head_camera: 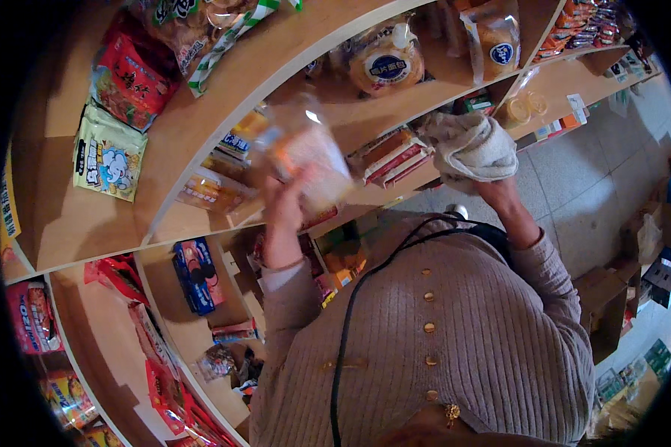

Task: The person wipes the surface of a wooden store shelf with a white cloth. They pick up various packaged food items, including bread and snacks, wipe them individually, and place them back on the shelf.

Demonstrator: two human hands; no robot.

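Note:
My left hand [285, 204] grips a clear plastic food package [313, 162], blurred, with pale and orange contents. It is in front of a wooden shelf [346, 114]. My right hand [497, 193] holds a bunched beige cloth [472, 148], which covers most of the fingers. Just left of the cloth, red-and-white packets [394, 159] stand together on the shelf. Yellow-orange snack packs [215, 187] lie to the left of my left hand. Behind it, a round bagged bread [388, 64] sits on the shelf.
Red bagged food [131, 81] and a pale green packet [112, 153] rest on the upper left shelf. A blue cookie pack [195, 276] stands lower down. Two lidded jars [525, 106] are at upper right. Cardboard boxes [601, 310] stand on the tiled floor [576, 190] at right.

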